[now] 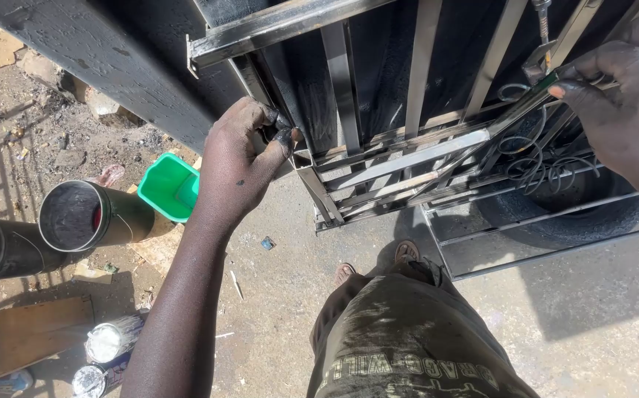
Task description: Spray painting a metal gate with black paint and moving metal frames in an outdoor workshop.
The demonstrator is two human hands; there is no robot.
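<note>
A shiny metal frame [378, 158] of square tubes and bars stands upright in front of me. My left hand [242, 158] pinches the corner of one upright tube [306, 158] with thumb and fingertips. My right hand [622, 103], at the upper right, is closed around a thin green-tipped tool or rod [537, 92] that rests against a diagonal bar. Coiled wire scrollwork [533, 162] sits just below that hand. My legs in stained trousers [408, 332] and sandalled feet show below.
A green plastic tub [168, 186] lies on the concrete left of my arm. Two dark cylinders [84, 215] lie at far left. Small tins [109, 340] and a wooden board [36, 332] sit at lower left. A dark tyre [563, 217] lies behind the frame.
</note>
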